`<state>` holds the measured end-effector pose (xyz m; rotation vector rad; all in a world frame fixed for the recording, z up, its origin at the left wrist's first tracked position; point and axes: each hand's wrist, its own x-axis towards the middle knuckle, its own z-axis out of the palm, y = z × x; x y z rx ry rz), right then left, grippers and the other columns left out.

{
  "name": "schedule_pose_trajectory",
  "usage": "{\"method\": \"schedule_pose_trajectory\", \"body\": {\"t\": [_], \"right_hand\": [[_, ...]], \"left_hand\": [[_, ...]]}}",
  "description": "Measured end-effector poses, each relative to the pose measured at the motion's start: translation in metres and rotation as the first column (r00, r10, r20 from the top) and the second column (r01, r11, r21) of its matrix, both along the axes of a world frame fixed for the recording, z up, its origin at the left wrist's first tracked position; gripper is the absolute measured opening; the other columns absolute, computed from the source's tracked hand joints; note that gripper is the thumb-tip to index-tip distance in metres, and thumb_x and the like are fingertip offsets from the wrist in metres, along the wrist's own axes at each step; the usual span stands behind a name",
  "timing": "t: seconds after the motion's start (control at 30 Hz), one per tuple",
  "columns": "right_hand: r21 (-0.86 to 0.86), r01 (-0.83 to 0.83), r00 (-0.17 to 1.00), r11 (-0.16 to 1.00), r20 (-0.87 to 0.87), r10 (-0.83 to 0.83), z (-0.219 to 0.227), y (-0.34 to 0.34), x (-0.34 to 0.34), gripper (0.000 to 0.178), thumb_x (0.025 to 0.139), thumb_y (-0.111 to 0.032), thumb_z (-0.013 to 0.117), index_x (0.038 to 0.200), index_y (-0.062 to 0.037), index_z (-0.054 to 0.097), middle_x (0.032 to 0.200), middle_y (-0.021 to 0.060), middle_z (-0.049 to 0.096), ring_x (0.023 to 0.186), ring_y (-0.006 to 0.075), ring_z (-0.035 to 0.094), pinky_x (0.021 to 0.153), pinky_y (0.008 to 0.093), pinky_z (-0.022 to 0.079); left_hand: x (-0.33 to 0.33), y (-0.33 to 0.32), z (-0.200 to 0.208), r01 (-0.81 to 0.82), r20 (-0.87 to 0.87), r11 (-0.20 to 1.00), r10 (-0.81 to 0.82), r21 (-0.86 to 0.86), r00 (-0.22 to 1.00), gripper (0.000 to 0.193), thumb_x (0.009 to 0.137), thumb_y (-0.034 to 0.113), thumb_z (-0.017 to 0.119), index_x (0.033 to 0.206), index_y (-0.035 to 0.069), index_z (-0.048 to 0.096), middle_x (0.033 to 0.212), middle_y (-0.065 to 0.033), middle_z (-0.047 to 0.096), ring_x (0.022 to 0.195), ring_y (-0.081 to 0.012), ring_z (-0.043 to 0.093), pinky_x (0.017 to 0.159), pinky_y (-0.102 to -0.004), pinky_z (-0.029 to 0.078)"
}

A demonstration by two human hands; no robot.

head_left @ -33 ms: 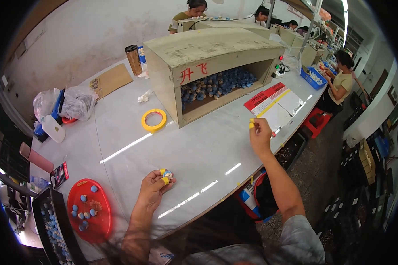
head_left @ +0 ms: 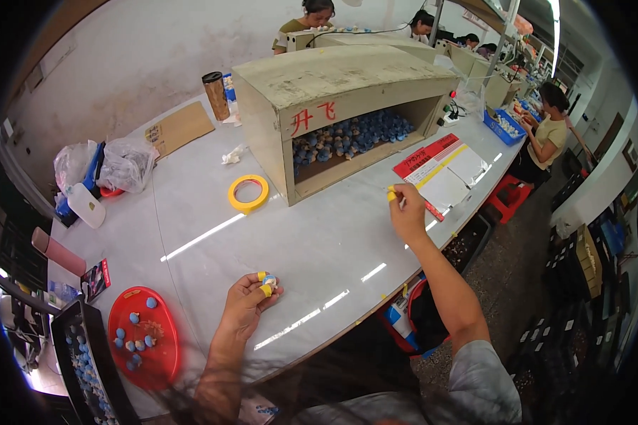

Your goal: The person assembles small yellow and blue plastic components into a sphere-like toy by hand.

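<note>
From the head cam I saw the left hand [head_left: 247, 303] low over the grey worktable [head_left: 319, 241], fingers curled together and pinched on a small blue-and-white figurine [head_left: 269, 281]. Yellow finger cots [head_left: 263, 285] showed on the fingertips holding it. The figurine sat at the fingertips, just above the table surface; I couldn't tell whether it touched the table.

The right hand [head_left: 408, 212] was stretched further out, near the front right corner of the big open-front wooden box [head_left: 333, 92]. Its fingers were bunched together, with a yellow-capped fingertip [head_left: 391, 193] raised. I couldn't tell whether anything was clamped between them. A thin red stick [head_left: 432, 210] lay just beside that hand, next to the red, yellow and white sheets [head_left: 443, 166].

Inside the box I saw rows of small blue figurines [head_left: 354, 134]. A yellow tape roll [head_left: 248, 193] lay flat on the table left of the box, well apart from both hands. A red oval tray [head_left: 145, 340] with a few blue pieces sat near the table's near-left edge, left of the left hand. A black tray [head_left: 92, 368] of more blue pieces stood beside it. Plastic bags [head_left: 113, 164], a cardboard sheet [head_left: 181, 129] and a brown cylinder cup [head_left: 216, 94] were at the far left. Another person [head_left: 546, 138] sat at the table's far right end.
</note>
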<state>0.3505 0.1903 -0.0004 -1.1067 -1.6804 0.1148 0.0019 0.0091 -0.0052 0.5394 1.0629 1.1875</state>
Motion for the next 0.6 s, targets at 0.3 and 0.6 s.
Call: {"method": "schedule_pose_trajectory", "body": {"t": [0.3,0.6], "right_hand": [[-0.242,0.065,0.824,0.968,0.560,0.085,0.009,0.133,-0.115,0.031,0.073,-0.001,0.062,0.103,-0.0064,0.063,0.102,0.0152,0.064,0.093,0.0359,0.062,0.080,0.0437,0.051],[-0.325,0.032,0.787,0.945,0.591,0.177,-0.004,0.148,-0.110,0.041,0.075,-0.006,0.062,0.115,-0.0105,0.064,0.106,0.0184,0.066,0.103,0.0368,0.060,0.090,0.0420,0.049]], "left_hand": [[-0.001,-0.001,0.004,0.015,0.087,0.999,-0.012,-0.030,0.996,0.026,0.088,-0.001,0.061,0.112,-0.003,0.052,0.109,-0.0166,0.064,0.094,-0.0227,0.068,0.079,-0.0266,0.059],[-0.003,0.001,0.005,0.040,0.069,0.999,-0.038,-0.031,0.997,0.027,0.089,0.000,0.062,0.113,-0.001,0.052,0.110,-0.0135,0.064,0.098,-0.0230,0.067,0.084,-0.0288,0.056]]}}
